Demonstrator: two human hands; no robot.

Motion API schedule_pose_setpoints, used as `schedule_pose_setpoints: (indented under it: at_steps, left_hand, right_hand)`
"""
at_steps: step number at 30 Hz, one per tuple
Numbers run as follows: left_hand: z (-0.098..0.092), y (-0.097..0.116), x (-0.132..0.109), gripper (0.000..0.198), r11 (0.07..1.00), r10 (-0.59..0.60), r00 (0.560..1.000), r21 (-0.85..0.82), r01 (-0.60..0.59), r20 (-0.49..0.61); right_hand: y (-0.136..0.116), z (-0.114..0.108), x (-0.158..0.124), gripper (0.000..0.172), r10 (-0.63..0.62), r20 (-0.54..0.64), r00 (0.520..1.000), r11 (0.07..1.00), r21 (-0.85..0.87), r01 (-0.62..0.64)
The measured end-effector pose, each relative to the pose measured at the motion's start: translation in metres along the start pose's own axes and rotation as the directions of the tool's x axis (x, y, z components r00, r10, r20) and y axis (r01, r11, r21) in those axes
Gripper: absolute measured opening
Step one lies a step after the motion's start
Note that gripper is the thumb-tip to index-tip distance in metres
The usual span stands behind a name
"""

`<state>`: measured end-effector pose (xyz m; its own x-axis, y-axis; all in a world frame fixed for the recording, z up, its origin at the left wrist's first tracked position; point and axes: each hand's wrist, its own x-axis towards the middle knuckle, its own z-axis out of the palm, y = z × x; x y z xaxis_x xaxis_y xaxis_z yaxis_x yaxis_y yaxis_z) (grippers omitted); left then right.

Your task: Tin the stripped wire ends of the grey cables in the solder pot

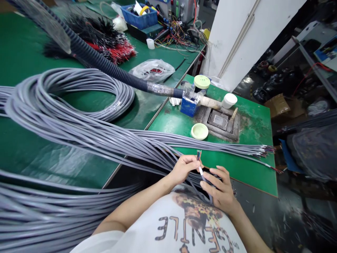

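My left hand [185, 168] pinches the stripped end of a grey multi-core cable between thumb and fingertips. Its thin coloured wires [199, 154] stick up above my fingers, and a white sleeve [200, 170] shows just below them. Lower on that same cable, my right hand [218, 186] has its thumb and index finger at either side of the jacket, while its other fingers are spread. Behind my hands, a bundle of grey cables [210, 144] lies across the green bench, with stripped ends at the right.
A large grey cable coil [86, 70] lies on the left table. The ribbed black hose [105, 66] reaches over to a blue box [188, 107]. Near it are a sooty square recess [221, 119], a pale green lid [199, 131] and a white jar [229, 101]. More cables [52, 211] hang at lower left.
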<state>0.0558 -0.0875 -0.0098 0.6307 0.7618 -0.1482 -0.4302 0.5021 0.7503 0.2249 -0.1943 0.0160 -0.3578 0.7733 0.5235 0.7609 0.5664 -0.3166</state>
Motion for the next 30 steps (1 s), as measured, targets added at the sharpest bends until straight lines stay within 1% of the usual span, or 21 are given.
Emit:
schedule_pose_setpoints:
  at_steps: [3,8,11,13,15,16,17,19,21,22,24,26,28,30]
  left_hand:
    - [-0.001,-0.002,0.0,0.03,1.0,0.019,1.0,-0.009,-0.019,0.001]
    - [-0.002,-0.003,-0.001,0.027,0.999,0.051,0.998,-0.012,-0.051,0.039]
    - [-0.004,-0.003,-0.002,0.026,0.999,0.053,0.997,-0.011,-0.053,0.053]
    - [-0.005,-0.004,-0.002,0.025,0.999,0.051,0.997,-0.011,-0.05,0.05]
    - [-0.005,-0.004,-0.002,0.025,0.999,0.052,0.997,-0.004,-0.052,0.052]
    - [-0.005,-0.004,-0.002,0.024,0.999,0.053,0.997,0.004,-0.053,0.056]
    - [-0.004,-0.004,-0.002,0.024,0.999,0.052,0.997,0.013,-0.053,0.062]
    - [-0.002,-0.003,-0.001,0.022,0.998,0.044,0.996,0.034,-0.047,0.079]
    - [0.001,-0.002,-0.001,0.021,0.998,0.03,0.995,0.046,-0.034,0.093]
    - [0.002,-0.002,-0.001,0.02,0.999,0.025,0.995,0.044,-0.029,0.092]
    - [0.002,-0.001,-0.001,0.021,0.999,0.023,0.997,0.033,-0.025,0.069]
    - [0.001,-0.001,0.0,0.027,0.999,0.043,0.999,0.018,-0.044,0.019]
    - [-0.002,-0.001,-0.001,0.031,0.996,0.083,0.995,0.025,-0.082,-0.053]
    - [-0.004,0.001,-0.003,0.027,0.989,0.139,0.981,0.078,-0.129,-0.134]
  right_hand:
    - [-0.001,0.002,-0.001,0.049,0.012,-0.004,1.0,1.0,0.009,-0.012]
    - [0.0,0.004,-0.002,0.044,-0.002,-0.029,1.0,0.999,0.035,0.003]
    - [-0.001,0.003,-0.001,0.044,0.005,-0.037,0.999,0.999,0.046,-0.003]
    - [-0.003,0.002,0.0,0.045,0.018,-0.039,0.999,0.996,0.083,-0.015]
    - [-0.006,0.0,0.003,0.047,0.092,-0.051,0.994,0.984,0.161,-0.083]
    - [-0.008,-0.002,0.005,0.046,0.166,-0.054,0.985,0.966,0.209,-0.151]
    - [-0.01,-0.003,0.007,0.044,0.257,-0.036,0.966,0.937,0.255,-0.239]
    - [-0.014,-0.004,0.015,0.031,0.43,0.041,0.902,0.854,0.306,-0.421]
    - [-0.017,-0.004,0.023,0.014,0.538,0.118,0.835,0.78,0.305,-0.546]
    - [-0.019,-0.003,0.027,0.011,0.576,0.141,0.805,0.75,0.301,-0.589]
    - [-0.02,-0.001,0.033,0.011,0.639,0.15,0.755,0.696,0.305,-0.65]
    - [-0.019,0.001,0.037,0.013,0.684,0.153,0.713,0.647,0.323,-0.69]
    - [-0.018,0.003,0.038,0.014,0.712,0.142,0.688,0.621,0.331,-0.711]
    - [-0.017,0.004,0.039,0.015,0.73,0.134,0.67,0.603,0.334,-0.724]
